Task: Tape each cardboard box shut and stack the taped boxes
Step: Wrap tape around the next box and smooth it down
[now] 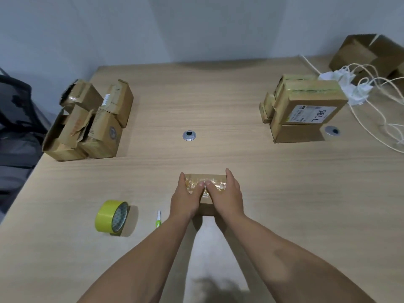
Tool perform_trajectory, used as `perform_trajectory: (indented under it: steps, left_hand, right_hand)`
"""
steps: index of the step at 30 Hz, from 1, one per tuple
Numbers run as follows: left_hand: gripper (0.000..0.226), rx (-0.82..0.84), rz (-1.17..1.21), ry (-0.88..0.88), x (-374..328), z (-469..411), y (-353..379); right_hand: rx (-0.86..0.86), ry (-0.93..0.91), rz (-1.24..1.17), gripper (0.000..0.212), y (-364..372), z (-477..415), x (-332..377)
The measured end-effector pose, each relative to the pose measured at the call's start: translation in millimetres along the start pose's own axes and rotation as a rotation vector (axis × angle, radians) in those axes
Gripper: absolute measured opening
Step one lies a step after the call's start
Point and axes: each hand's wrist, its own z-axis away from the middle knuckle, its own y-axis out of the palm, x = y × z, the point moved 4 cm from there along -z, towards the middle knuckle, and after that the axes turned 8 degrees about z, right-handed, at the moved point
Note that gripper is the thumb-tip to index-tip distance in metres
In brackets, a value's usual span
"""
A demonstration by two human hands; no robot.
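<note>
Cardboard box (pixel 205 177) between left hand (pixel 185 197) and right hand (pixel 225 197), each grip apparently flat, thumbs on tape (pixel 219 185).

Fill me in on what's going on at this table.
A person has both hands on a small cardboard box at the near edge of the table: the left hand and right hand flank it, thumbs pressing the tape on its top. A yellow tape roll stands on edge to the left, beside a small green-and-white tool. Open boxes sit far left; a stack of taped boxes far right.
</note>
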Motion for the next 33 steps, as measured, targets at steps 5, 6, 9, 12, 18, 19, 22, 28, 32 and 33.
perform_trajectory:
  steps: [5,6,9,12,18,19,22,28,32,33]
  left_hand:
    - [0.072,-0.054,0.004,0.032,8.2,2.1,3.8]
    - [0.069,-0.065,0.015,0.025,9.0,0.6,3.8]
    - [0.06,-0.08,0.061,0.003,9.9,-4.3,1.1]
    - [0.055,-0.091,0.119,-0.02,12.0,-7.8,-1.6]
    - [0.045,-0.095,0.32,-0.107,18.3,-14.4,-3.5]
    - [0.043,-0.101,0.359,-0.131,18.8,-15.1,-3.8]
    - [0.039,-0.116,0.434,-0.205,20.3,-17.9,-6.7]
    - [0.067,-0.075,0.054,-0.083,3.8,-14.8,-4.0]
    - [0.073,-0.1,-0.064,-0.08,5.3,-18.2,0.6]
    - [0.065,-0.112,-0.079,-0.07,5.9,-18.6,0.6]
  right_hand:
    - [-0.044,-0.034,0.106,0.076,6.4,-0.1,-10.2]
    - [-0.052,-0.027,0.115,0.073,7.3,-1.2,-11.1]
    - [-0.069,-0.033,0.127,0.067,8.3,-1.2,-11.1]
    - [-0.075,-0.041,0.116,0.058,6.8,-2.2,-13.5]
    - [-0.078,0.006,0.043,0.048,5.2,-3.0,-17.1]
    - [-0.081,0.009,0.04,0.048,5.2,-2.6,-16.8]
    - [-0.08,0.045,0.027,0.048,2.8,-3.7,-14.7]
    - [0.0,0.194,0.014,0.084,1.7,-13.8,-6.2]
    - [-0.002,0.198,0.057,0.087,4.6,-11.8,-5.5]
    - [-0.005,0.185,0.07,0.084,3.4,-11.2,-5.6]
